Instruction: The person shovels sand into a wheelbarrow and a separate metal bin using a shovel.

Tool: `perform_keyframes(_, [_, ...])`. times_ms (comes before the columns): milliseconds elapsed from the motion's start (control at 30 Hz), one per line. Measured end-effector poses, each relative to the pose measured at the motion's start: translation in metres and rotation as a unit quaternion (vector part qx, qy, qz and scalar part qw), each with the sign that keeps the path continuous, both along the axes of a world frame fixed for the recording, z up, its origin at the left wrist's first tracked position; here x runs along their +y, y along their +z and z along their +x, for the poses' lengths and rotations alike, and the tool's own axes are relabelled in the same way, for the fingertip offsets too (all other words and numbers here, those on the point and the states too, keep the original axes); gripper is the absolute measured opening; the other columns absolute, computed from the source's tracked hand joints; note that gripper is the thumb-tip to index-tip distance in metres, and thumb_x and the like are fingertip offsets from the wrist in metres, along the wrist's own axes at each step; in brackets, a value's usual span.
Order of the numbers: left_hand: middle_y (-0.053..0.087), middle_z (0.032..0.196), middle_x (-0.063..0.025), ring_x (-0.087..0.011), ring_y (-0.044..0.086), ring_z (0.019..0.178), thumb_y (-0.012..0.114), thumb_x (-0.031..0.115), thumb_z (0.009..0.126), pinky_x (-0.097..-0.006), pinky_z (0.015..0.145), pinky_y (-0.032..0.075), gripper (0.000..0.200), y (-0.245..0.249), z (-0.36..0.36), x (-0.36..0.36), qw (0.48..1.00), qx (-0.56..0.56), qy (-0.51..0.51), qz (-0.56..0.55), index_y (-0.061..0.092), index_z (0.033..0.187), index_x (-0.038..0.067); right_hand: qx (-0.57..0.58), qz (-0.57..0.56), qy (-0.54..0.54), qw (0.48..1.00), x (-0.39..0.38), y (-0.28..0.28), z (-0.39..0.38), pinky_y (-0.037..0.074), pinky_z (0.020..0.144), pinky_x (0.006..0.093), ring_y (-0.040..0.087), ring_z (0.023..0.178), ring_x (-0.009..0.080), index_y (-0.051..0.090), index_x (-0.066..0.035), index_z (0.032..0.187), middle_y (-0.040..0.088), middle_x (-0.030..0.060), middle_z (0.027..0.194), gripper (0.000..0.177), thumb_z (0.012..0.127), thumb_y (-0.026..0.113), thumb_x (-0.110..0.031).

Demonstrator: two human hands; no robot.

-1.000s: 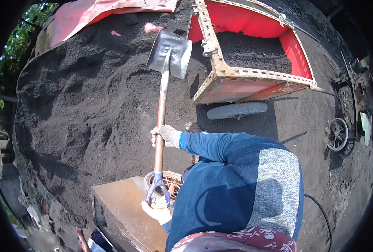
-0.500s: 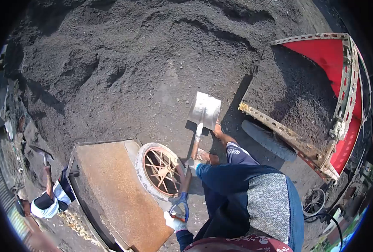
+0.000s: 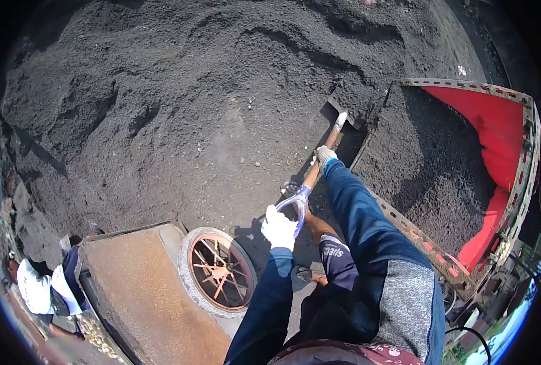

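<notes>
A shovel (image 3: 314, 175) with a wooden shaft and a blue D-shaped grip points away from me toward the upper right. My left hand (image 3: 278, 229), in a white glove, is closed on the D-grip. Farther along, my right hand (image 3: 326, 156), gloved too, wraps round the shaft near the blade end. Dark sand (image 3: 351, 94) lies over the blade and hides most of it; only its edges show. Just right of the blade is the near side of a cart (image 3: 405, 225) with red inner walls, loaded with the same dark sand.
A large dark sand pile (image 3: 179, 91) spreads across the back. At lower left stands a rusty-topped cart (image 3: 143, 280) with a spoked wheel (image 3: 220, 272). A co-worker (image 3: 45, 286) bends beyond it at the far left. My feet stand on the sandy ground between the carts.
The shovel has swung up and right from near my feet to beside the red cart, its blade now covered in sand. Both hands moved with it. The co-worker has bent over.
</notes>
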State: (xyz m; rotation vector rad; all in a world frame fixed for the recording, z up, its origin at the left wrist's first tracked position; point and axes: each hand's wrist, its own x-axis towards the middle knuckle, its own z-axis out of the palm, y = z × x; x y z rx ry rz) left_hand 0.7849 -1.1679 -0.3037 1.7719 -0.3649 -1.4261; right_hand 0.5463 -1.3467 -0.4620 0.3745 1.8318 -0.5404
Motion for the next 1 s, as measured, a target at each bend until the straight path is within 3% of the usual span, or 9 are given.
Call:
perform_keyframes(133, [0.052,0.069,-0.0009,-0.0182,0.051,0.053,0.045,0.040,0.098,-0.0477,0.054,0.046,0.032,0.017,0.040,0.068,0.931,0.298,0.198,0.074,0.055,0.106,0.011,0.088,-0.020,0.028,0.996,0.050,0.064,0.051,0.048,0.056,0.0393,0.060,0.060,0.0245,0.063,-0.005,0.085,0.061,0.0088,0.072,0.021,0.091,0.053,-0.022])
perform_keyframes(300, [0.054,0.064,0.0004,-0.0146,0.055,0.054,0.049,0.048,0.094,-0.0340,0.048,0.047,0.041,0.109,0.055,0.152,0.941,0.177,0.269,0.100,0.060,0.083,0.011,-0.029,-0.070,-0.075,0.994,0.104,0.179,0.096,0.051,0.053,0.0347,0.061,0.058,0.0221,0.062,-0.004,0.087,0.062,0.0087,0.072,0.020,0.093,0.050,-0.018])
perform_keyframes(333, [0.053,0.062,0.0007,-0.0146,0.055,0.054,0.049,0.051,0.093,-0.0341,0.048,0.047,0.043,0.133,0.054,0.153,0.924,0.178,0.316,0.120,0.059,0.079,0.012,-0.029,-0.106,-0.034,0.993,0.133,0.130,0.112,0.052,0.052,0.0354,0.061,0.056,0.0217,0.061,-0.004,0.089,0.061,0.0085,0.071,0.017,0.093,0.051,-0.017])
perform_keyframes(367, [0.058,0.068,-0.0010,-0.0164,0.058,0.059,0.049,0.055,0.091,-0.0351,0.052,0.049,0.046,0.164,0.061,0.161,0.922,0.202,0.307,0.119,0.061,0.081,0.011,-0.027,-0.143,0.005,0.989,0.162,0.080,0.126,0.053,0.050,0.0360,0.060,0.054,0.0212,0.059,-0.003,0.091,0.060,0.0084,0.069,0.016,0.092,0.052,-0.017])
perform_keyframes(433, [0.068,0.090,-0.0071,-0.0224,0.066,0.078,0.046,0.058,0.090,-0.0384,0.066,0.055,0.053,0.199,0.086,0.187,0.911,0.242,0.309,0.126,0.065,0.091,0.009,-0.041,-0.128,0.043,0.990,0.164,0.210,0.140,0.053,0.045,0.0378,0.060,0.052,0.0208,0.057,-0.004,0.092,0.060,0.0090,0.069,0.012,0.091,0.054,-0.016])
perform_keyframes(567, [0.065,0.106,-0.0114,-0.0276,0.064,0.094,0.045,0.056,0.092,-0.0486,0.090,0.051,0.059,0.283,0.119,0.193,0.934,0.236,0.261,0.068,0.055,0.125,0.008,-0.079,-0.126,0.015,0.989,0.183,0.259,0.202,0.051,0.040,0.0401,0.057,0.047,0.0210,0.055,-0.005,0.089,0.057,0.0088,0.066,0.012,0.089,0.055,-0.018])
perform_keyframes(667, [0.057,0.080,-0.0044,-0.0229,0.058,0.072,0.046,0.060,0.090,-0.0570,0.081,0.052,0.053,0.226,0.194,0.253,0.939,0.238,0.245,0.042,0.062,0.105,0.011,-0.074,-0.184,-0.021,0.980,0.196,0.301,0.215,0.051,0.042,0.0395,0.056,0.047,0.0192,0.055,-0.006,0.089,0.056,0.0076,0.065,0.013,0.088,0.057,-0.018])
perform_keyframes(833, [0.051,0.068,-0.0045,-0.0197,0.051,0.061,0.047,0.059,0.091,-0.0356,0.053,0.045,0.055,0.268,0.205,0.238,0.930,0.301,0.187,0.102,0.059,0.093,0.006,-0.051,-0.266,-0.118,0.955,0.224,0.364,0.186,0.050,0.043,0.0391,0.054,0.047,0.0177,0.052,-0.008,0.086,0.053,0.0051,0.065,0.007,0.088,0.057,-0.012])
perform_keyframes(1000, [0.043,0.056,0.0013,-0.0169,0.044,0.044,0.058,0.057,0.088,-0.0355,0.047,0.047,0.044,0.365,0.162,0.166,0.984,0.157,0.088,0.003,0.048,0.077,0.015,-0.053,-0.336,-0.291,0.894,0.224,0.482,0.112,0.048,0.044,0.0413,0.051,0.047,0.0183,0.050,-0.010,0.085,0.049,0.0049,0.064,0.007,0.087,0.057,-0.010])
